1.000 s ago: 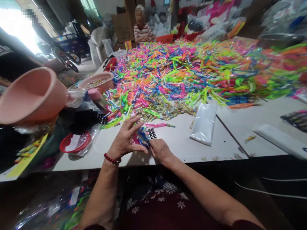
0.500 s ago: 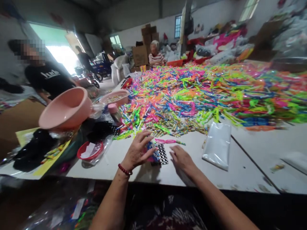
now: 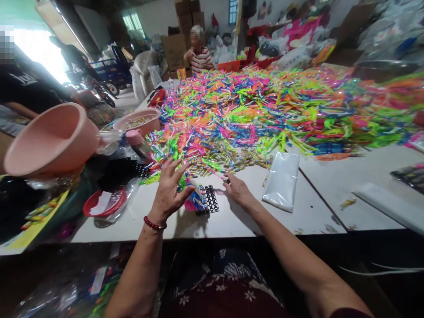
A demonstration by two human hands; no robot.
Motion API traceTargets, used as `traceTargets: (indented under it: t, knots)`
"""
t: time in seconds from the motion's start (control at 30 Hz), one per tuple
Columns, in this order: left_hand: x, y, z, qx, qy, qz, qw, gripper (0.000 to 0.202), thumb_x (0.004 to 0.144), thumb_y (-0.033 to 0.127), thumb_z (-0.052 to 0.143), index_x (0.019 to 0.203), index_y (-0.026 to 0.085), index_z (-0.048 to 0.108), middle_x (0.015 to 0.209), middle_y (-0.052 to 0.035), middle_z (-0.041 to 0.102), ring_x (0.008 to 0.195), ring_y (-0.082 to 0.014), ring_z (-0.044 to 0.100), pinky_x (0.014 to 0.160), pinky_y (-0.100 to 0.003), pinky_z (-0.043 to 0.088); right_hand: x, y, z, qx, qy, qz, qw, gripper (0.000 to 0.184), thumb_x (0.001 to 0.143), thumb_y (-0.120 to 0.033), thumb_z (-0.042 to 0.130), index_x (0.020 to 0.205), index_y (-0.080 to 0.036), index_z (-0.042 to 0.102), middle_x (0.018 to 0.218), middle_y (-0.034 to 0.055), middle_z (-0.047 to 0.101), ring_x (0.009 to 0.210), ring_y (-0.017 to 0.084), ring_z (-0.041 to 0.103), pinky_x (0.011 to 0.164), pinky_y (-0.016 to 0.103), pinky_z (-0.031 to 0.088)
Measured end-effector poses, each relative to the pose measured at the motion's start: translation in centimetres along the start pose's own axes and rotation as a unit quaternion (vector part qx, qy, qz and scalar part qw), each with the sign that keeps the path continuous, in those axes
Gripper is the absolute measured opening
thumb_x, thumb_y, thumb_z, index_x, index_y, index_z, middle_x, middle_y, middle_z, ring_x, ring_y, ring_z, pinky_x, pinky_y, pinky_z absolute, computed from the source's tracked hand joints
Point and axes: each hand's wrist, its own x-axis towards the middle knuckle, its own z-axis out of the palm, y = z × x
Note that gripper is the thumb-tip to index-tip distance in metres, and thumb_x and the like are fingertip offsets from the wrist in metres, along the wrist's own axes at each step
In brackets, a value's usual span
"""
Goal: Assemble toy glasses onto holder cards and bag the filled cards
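My left hand [image 3: 168, 192], a red bead bracelet at its wrist, is held with fingers spread beside a small black holed grid [image 3: 212, 198]. Several colourful plastic pieces [image 3: 196, 198] stand on the grid's left part, partly hidden by that hand. To the right of the grid, my right hand [image 3: 239, 190] pinches a thin pink plastic piece [image 3: 217, 175] at one end. Just beyond lie many short patterned tubes [image 3: 228, 159], at the near edge of a big heap of bright plastic pieces [image 3: 265, 106].
A stack of clear plastic bags [image 3: 281, 181] lies to the right. On the left are a red basket [image 3: 104, 204], a large pink basin [image 3: 49, 137], a pink-lidded bottle [image 3: 135, 138] and black grids [image 3: 121, 174]. A person in stripes [image 3: 201, 59] sits across the table.
The pink piece that lay on the table is now in my right hand's fingers. My left hand has drawn back a little from the grid with fingers spread. The view has shifted right and downward.
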Motion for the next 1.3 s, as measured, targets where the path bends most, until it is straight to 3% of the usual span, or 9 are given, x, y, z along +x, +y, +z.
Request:
traceTargets:
  t: [0.2, 0.7, 0.83, 0.9, 0.97, 1.03, 1.07, 1.17, 1.3]
  knots:
    - [0.3, -0.4, 0.5, -0.035, -0.021, -0.04, 0.998, 0.063, 0.097, 0.064, 0.035, 0.135, 0.017, 0.053, 0.133, -0.0127, 0.052, 0.131, -0.0278, 0.041, 0.115, -0.047, 0.029, 1.9, -3.4, 2.8, 0.157, -0.04, -0.005, 0.987, 0.014, 0.088, -0.029, 0.051, 0.093, -0.018, 0.059, 0.077, -0.0013, 0.06, 0.069, 0.014, 0.051, 0.065, 0.024, 0.036]
    - [1.0, 0.7, 0.4, -0.087, -0.063, -0.032, 0.994, 0.066, 0.095, 0.066, 0.037, 0.142, 0.02, 0.048, 0.139, -0.0116, 0.05, 0.13, -0.0285, 0.042, 0.116, -0.048, 0.028, 2.5, -3.6, 3.7, -0.015, -0.101, -0.12, 0.988, 0.02, 0.094, -0.03, 0.043, 0.097, -0.019, 0.059, 0.084, 0.0058, 0.066, 0.073, 0.017, 0.056, 0.067, 0.026, 0.037]
    - [0.9, 0.4, -0.4, -0.187, 0.06, -0.111, 0.974, 0.067, 0.095, 0.069, 0.031, 0.134, 0.022, 0.055, 0.143, -0.011, 0.047, 0.136, -0.0277, 0.037, 0.119, -0.047, 0.025, 2.3, -2.4, 5.3, -0.007, -0.088, -0.115, 0.989, 0.029, 0.094, -0.037, 0.037, 0.09, -0.019, 0.059, 0.082, 0.0072, 0.065, 0.073, 0.02, 0.059, 0.066, 0.029, 0.042]
    - [1.2, -1.7, -2.0, -0.275, 0.225, -0.213, 0.91, 0.059, 0.096, 0.065, 0.037, 0.128, 0.021, 0.058, 0.138, -0.0117, 0.051, 0.132, -0.0267, 0.043, 0.116, -0.045, 0.031, 2.3, -1.6, 6.4, 0.01, -0.072, -0.112, 0.991, 0.03, 0.092, -0.039, 0.037, 0.091, -0.021, 0.06, 0.081, 0.0069, 0.065, 0.075, 0.021, 0.061, 0.068, 0.031, 0.045]
    - [1.5, -4.8, -4.9, -0.391, 0.367, -0.335, 0.774, 0.049, 0.097, 0.059, 0.044, 0.12, 0.018, 0.058, 0.127, -0.0125, 0.057, 0.12, -0.024, 0.054, 0.107, -0.04, 0.042, 2.2, -0.9, 7.4, 0.034, -0.028, -0.108, 0.993, 0.034, 0.092, -0.039, 0.035, 0.099, -0.021, 0.062, 0.089, 0.0097, 0.067, 0.084, 0.024, 0.063, 0.076, 0.035, 0.048]
    - [1.8, -8.7, -8.7, -0.48, 0.446, -0.465, 0.596, 0.043, 0.096, 0.053, 0.05, 0.115, 0.015, 0.057, 0.116, -0.0135, 0.059, 0.107, -0.021, 0.06, 0.096, -0.033, 0.05, 2.1, -0.3, 8.1, 0.057, -0.005, -0.106, 0.993, 0.037, 0.091, -0.042, 0.036, 0.106, -0.021, 0.062, 0.094, 0.011, 0.068, 0.091, 0.026, 0.065, 0.082, 0.038, 0.05]
    - [2.0, -10.6, -10.9, -0.482, 0.457, -0.5, 0.556, 0.048, 0.097, 0.054, 0.047, 0.118, 0.011, 0.053, 0.113, -0.0166, 0.058, 0.102, -0.0223, 0.061, 0.089, -0.033, 0.053, 2.0, 0.0, 8.3, 0.068, 0.001, -0.103, 0.992, 0.037, 0.089, -0.043, 0.038, 0.108, -0.022, 0.062, 0.096, 0.0111, 0.069, 0.092, 0.026, 0.066, 0.083, 0.039, 0.051]
    - [2.2, -15.7, -16.8, -0.449, 0.503, -0.536, 0.508, 0.057, 0.097, 0.059, 0.042, 0.126, 0.011, 0.044, 0.114, -0.0182, 0.053, 0.103, -0.024, 0.059, 0.077, -0.03, 0.056, 2.2, 0.9, 8.8, 0.094, -0.006, -0.092, 0.991, 0.039, 0.084, -0.044, 0.045, 0.113, -0.024, 0.06, 0.102, 0.011, 0.071, 0.096, 0.028, 0.068, 0.086, 0.041, 0.053]
    - [2.1, -20.2, -21.5, -0.416, 0.561, -0.506, 0.505, 0.057, 0.093, 0.061, 0.051, 0.129, 0.017, 0.043, 0.111, -0.013, 0.055, 0.103, -0.0227, 0.059, 0.068, -0.024, 0.055, 2.8, 2.3, 9.3, 0.108, -0.027, -0.1, 0.989, 0.042, 0.08, -0.042, 0.051, 0.117, -0.025, 0.061, 0.113, 0.0113, 0.071, 0.104, 0.03, 0.067, 0.093, 0.043, 0.053]
